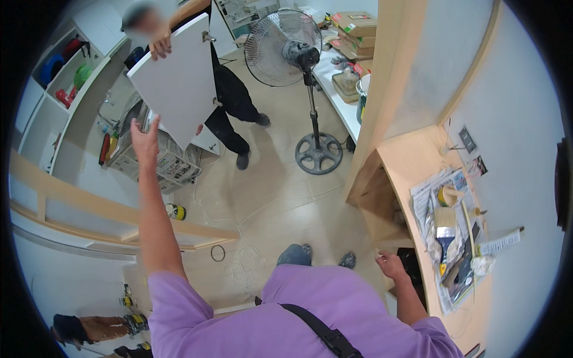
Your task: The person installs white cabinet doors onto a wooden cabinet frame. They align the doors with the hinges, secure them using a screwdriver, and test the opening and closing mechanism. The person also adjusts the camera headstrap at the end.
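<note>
My left hand [144, 138] is stretched out far ahead with its fingers spread, just below the lower edge of a large white panel [176, 82]; it holds nothing. A person in black clothes [230, 95] stands behind that panel and grips its upper left corner with one hand. My right hand [390, 263] hangs low beside me with loosely curled fingers, close to the front edge of a wooden desk [412, 161], and nothing shows in it.
A standing fan [285, 48] on a round base [318, 153] is ahead on the tiled floor. The desk carries newspaper [427, 206] with a putty knife [444, 234] and a tape roll [447, 195]. A white cord [245, 262] lies by my feet. Shelves stand at left.
</note>
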A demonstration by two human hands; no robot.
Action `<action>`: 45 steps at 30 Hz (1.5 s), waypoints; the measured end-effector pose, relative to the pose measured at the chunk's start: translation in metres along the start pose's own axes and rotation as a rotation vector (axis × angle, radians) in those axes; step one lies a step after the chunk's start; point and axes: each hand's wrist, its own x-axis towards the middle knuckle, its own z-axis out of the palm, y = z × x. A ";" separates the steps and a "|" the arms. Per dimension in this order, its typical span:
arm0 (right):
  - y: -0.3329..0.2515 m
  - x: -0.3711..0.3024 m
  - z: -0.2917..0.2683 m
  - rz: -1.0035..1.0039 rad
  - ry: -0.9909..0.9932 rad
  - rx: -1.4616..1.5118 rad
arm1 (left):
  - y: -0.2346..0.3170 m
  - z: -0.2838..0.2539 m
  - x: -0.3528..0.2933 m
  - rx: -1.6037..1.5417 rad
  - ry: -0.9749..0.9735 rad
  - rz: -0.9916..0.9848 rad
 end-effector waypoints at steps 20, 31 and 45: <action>-0.291 0.009 0.066 -0.367 0.358 0.423 | 0.008 -0.115 -0.078 -0.505 0.108 0.072; -0.312 0.047 0.026 -0.582 0.884 1.244 | 0.109 -0.082 -0.189 -0.352 -0.445 0.114; -0.104 0.027 -0.021 -0.411 0.825 1.192 | 0.135 -0.032 -0.388 -0.462 -0.679 -0.173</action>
